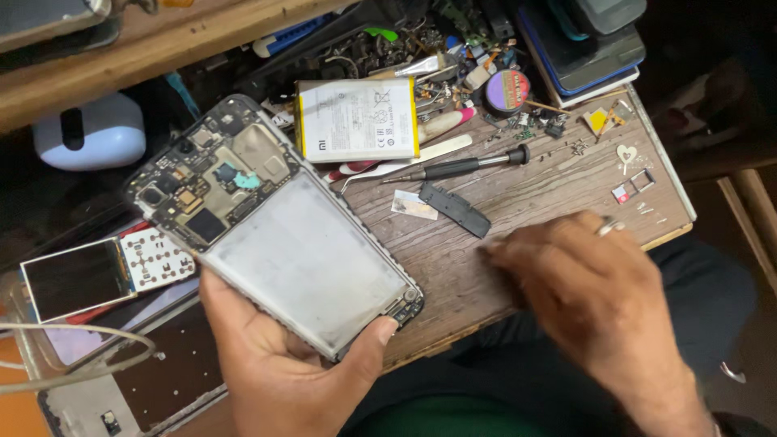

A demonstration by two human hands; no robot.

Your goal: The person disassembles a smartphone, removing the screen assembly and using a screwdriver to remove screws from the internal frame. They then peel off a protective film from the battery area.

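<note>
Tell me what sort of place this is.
Most likely a phone repair bench. The left hand holds an opened phone with its circuit board bare, a removed battery and a small screwdriver lie on the worn wooden table.

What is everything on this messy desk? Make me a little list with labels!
Left hand: holds an opened phone, back cover off, circuit parts showing.
Right hand: rests palm down on the wooden desk, blurred, with a ring on one finger.
Battery: white, flat, lying above the phone.
Screwdriver: dark, lying beside the battery.
Black plastic piece: loose on the desk.
Small screen: at the left edge.
SIM tray: near the right edge.
</note>
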